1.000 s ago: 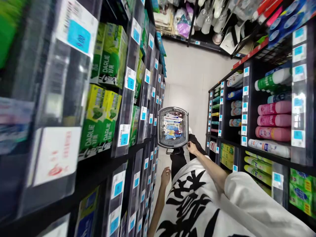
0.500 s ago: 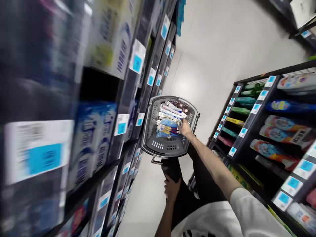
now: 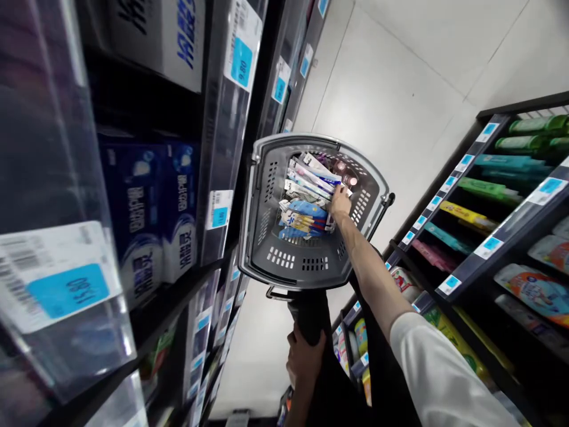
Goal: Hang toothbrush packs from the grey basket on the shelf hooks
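packets in the basket, their print illegible

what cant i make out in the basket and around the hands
Whether the right hand grips any packets: head view, its fingers cover the contact.
Small print on the packets: head view, too small.
Basket floor beneath the packets: head view, hidden by them.
Whether the left hand touches the trouser leg: head view, the hand hides its contact side.
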`<act>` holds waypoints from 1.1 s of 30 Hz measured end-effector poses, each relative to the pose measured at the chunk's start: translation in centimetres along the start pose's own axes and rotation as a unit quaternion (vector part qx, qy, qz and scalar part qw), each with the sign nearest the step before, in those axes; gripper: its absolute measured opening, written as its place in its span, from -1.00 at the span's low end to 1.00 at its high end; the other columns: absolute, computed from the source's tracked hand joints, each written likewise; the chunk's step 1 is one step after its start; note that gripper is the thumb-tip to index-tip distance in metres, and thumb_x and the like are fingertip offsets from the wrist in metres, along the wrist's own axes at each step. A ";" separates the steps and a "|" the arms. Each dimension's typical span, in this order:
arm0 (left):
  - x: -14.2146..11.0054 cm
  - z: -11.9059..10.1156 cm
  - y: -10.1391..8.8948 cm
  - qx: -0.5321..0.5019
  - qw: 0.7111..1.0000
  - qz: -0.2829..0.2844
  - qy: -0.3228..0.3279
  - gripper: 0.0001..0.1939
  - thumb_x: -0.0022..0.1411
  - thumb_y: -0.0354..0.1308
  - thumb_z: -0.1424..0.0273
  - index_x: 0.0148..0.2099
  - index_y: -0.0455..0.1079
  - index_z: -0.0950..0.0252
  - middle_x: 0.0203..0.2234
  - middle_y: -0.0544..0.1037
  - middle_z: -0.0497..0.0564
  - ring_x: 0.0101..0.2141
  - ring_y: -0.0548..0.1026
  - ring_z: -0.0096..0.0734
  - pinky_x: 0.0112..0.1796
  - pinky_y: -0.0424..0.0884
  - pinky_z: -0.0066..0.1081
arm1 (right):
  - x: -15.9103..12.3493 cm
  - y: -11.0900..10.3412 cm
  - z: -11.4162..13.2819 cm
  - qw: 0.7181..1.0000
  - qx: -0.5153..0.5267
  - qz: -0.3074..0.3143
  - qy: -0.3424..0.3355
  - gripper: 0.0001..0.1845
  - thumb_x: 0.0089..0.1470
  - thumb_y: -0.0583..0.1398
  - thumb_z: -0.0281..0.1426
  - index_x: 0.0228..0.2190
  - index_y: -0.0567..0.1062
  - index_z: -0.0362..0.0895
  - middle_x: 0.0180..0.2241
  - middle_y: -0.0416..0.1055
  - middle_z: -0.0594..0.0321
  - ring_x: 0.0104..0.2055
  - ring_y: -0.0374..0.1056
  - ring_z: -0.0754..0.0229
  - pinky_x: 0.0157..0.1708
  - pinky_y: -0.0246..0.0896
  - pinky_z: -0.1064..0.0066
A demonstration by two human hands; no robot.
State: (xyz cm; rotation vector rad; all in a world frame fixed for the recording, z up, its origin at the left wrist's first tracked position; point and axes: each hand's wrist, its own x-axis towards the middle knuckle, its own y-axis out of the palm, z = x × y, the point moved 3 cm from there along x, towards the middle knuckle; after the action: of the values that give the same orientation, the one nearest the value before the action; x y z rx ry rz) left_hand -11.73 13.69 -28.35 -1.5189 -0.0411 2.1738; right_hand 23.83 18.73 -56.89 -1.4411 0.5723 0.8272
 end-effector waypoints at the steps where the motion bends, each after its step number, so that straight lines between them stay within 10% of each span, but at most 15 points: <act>1: 0.1 0.0 -0.1 0.003 1.000 0.006 -0.003 -0.13 0.20 0.05 -0.09 0.43 -0.08 0.15 0.19 0.36 0.28 -0.08 0.57 0.25 -0.16 0.45 0.01 | -0.1 0.3 -0.1 1.000 -0.006 0.000 0.003 -0.38 0.18 0.15 -0.54 0.23 0.11 -0.16 0.23 0.09 -0.17 0.09 0.36 -0.03 0.03 0.37 0.13; 11: 0.2 0.2 -1.4 0.020 1.000 0.010 0.001 -0.14 0.22 0.01 -0.09 0.43 -0.07 0.16 0.23 0.33 0.27 -0.07 0.56 0.26 -0.14 0.44 0.03 | -1.0 1.4 -1.5 0.994 -0.042 0.044 -0.090 -0.69 0.33 0.06 -0.38 0.08 0.30 -0.14 0.13 0.25 -0.05 0.06 0.38 -0.01 0.01 0.35 0.19; 17: 0.4 0.6 -1.2 0.022 1.000 0.001 0.012 -0.16 0.25 0.01 -0.09 0.42 -0.06 0.19 0.22 0.35 0.28 -0.12 0.58 0.20 -0.17 0.45 -0.03 | -0.3 1.6 -1.0 0.992 -0.045 0.064 -0.098 -0.46 0.23 0.22 -0.25 0.15 0.26 -0.17 0.14 0.26 -0.11 0.02 0.41 -0.05 -0.01 0.36 0.15; 33: -0.2 1.4 0.5 0.008 0.999 -0.035 0.028 -0.22 0.28 -0.01 -0.11 0.40 -0.01 0.17 0.18 0.39 0.27 -0.14 0.60 0.14 -0.20 0.45 -0.09 | -3.3 1.4 -2.1 0.993 0.057 0.059 -0.090 -0.61 0.32 0.05 -0.43 0.14 0.29 -0.25 0.06 0.42 -0.19 0.16 0.33 -0.15 0.17 0.20 0.00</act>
State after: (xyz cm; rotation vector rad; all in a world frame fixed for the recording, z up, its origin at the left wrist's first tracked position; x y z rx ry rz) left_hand -13.17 13.54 -27.81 -1.5460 -0.0556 2.0709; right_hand 21.00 16.05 -55.38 -1.2233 0.5621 0.9905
